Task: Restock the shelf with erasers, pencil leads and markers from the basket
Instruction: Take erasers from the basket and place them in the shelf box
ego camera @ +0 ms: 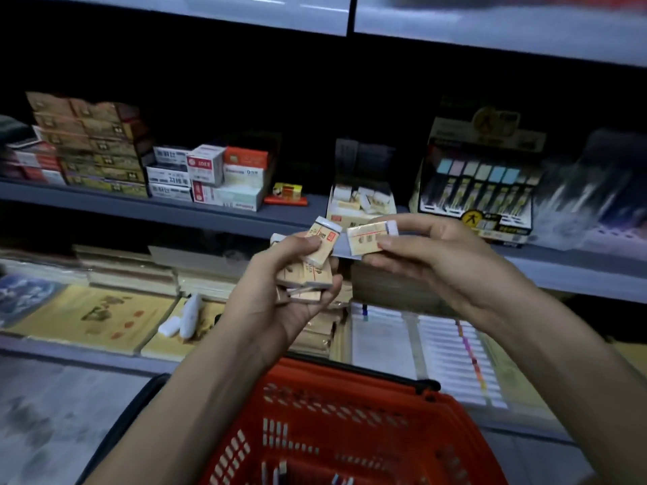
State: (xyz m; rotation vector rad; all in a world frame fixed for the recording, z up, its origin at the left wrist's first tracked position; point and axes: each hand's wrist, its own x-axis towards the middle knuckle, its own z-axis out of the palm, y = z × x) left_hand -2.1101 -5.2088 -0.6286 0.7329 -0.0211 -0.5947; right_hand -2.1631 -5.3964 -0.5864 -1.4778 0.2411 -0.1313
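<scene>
While the left hand (276,292) curls its fingers round a clutch of erasers (311,271) (cream sleeves, white ends) above the red basket (350,400), an open eraser box (360,204) sits on the shelf (315,210) behind, and a single eraser (371,238) is pinched in the right hand (434,260).

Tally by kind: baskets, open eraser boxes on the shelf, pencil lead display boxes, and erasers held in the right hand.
Basket: 1
Open eraser box: 1
Pencil lead display box: 1
Eraser in right hand: 1
Total: 4
</scene>
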